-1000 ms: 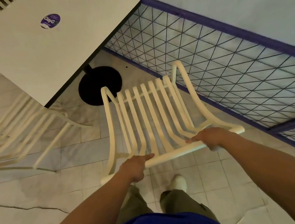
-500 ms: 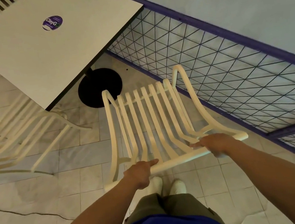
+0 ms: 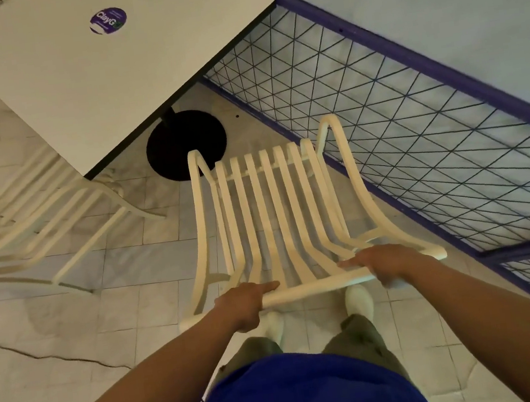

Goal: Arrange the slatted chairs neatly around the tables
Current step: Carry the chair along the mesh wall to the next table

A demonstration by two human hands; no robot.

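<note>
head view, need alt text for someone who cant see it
Seen from above, a person's left hand and right hand grip the top rail of a cream slatted chair facing a white square table. A wire mesh fence runs along the right; a second slatted chair sits partly under the table's left side.

Cream slatted chair (image 3: 279, 219) facing white square table (image 3: 81, 76) (front edge near its black base), second chair (image 3: 27, 230) tucked left

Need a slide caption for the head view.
Both hands, left and right, grip a slatted chair's top rail, facing the table.
</note>
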